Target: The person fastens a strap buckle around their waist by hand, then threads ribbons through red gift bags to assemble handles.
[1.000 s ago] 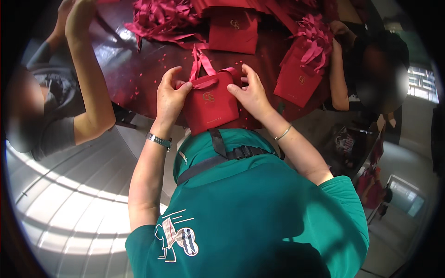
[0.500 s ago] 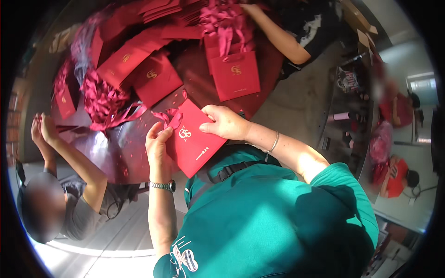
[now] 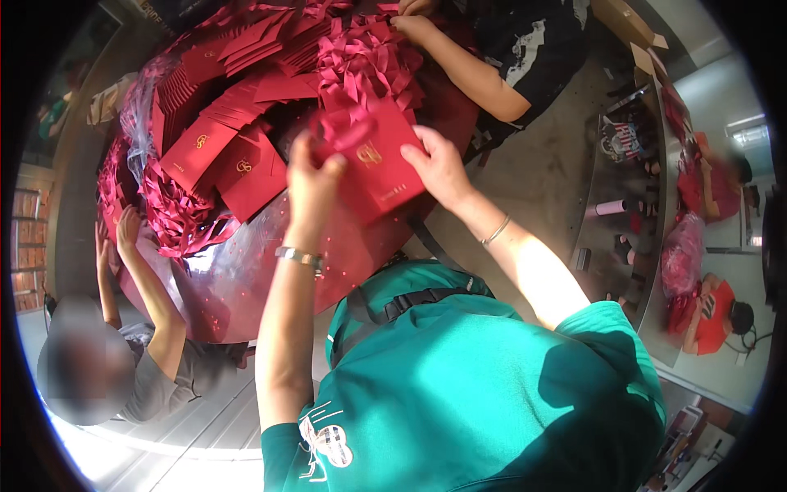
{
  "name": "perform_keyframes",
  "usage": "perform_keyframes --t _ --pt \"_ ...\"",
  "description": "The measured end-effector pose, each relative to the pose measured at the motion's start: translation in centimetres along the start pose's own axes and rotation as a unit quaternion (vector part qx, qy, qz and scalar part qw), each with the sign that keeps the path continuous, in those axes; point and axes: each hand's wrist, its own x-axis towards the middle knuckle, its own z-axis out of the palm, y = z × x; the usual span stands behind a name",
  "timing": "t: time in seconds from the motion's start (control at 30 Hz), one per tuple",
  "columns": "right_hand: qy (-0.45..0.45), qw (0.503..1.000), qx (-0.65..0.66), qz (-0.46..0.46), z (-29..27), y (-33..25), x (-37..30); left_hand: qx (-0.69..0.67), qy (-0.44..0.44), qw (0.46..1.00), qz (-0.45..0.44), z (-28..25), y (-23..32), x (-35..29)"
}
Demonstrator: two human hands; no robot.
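Observation:
A red paper gift bag with gold print hangs in front of me over the table, slightly blurred. My left hand is closed at its upper left, by the red ribbon handle. On the opposite edge, my right hand pinches the bag; its fingers behind are partly hidden. Just beyond the bag lies a heap of similar bags with tangled ribbon handles. Left of my hands, more red bags lie overlapped, with a bunch of dark red ribbons beside them.
The round dark red table carries the piles, with clear plastic wrap at left. One co-worker's arms reach in from the left, another's arm from the far right. A dark bench with various items stands at right.
Both my hands have carried the red gift bag away from my body, up to the ribboned heap. The left co-worker's hands have moved toward the table's piles.

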Motion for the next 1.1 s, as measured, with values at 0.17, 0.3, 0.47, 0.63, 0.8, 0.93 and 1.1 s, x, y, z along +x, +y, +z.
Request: perform_keyframes --t 0.17,0.3,0.47,0.63,0.8,0.93,1.1 --pt "0.112 0.948 -0.291 -0.06 1.7 7.4 -2.8 0.208 0.012 0.972 0.108 4.6 -4.2 -1.9" --pt "0.138 0.963 -0.221 -0.075 2.3 8.5 -1.2 0.16 0.057 0.969 0.182 4.8 -3.7 0.2" --pt "0.155 0.968 -0.192 -0.047 2.5 9.0 -0.5 0.138 0.131 0.979 0.077 3.6 -5.2 0.4" --pt "0.125 0.99 -0.049 -0.033 1.5 10.4 -1.2 0.388 0.335 0.856 0.065 -5.2 -8.1 -0.3" --pt "0.103 0.991 -0.074 -0.049 1.7 9.7 -1.1 0.369 0.315 0.856 -0.178 -10.8 -7.5 1.1" --pt "0.12 0.989 -0.072 -0.054 1.9 9.9 -1.0 0.275 0.318 0.895 -0.15 -12.2 -9.6 0.9" --pt "0.167 0.95 -0.167 -0.206 0.6 5.4 -0.5 -0.273 0.165 0.917 -0.238 -12.1 -7.5 -7.9"
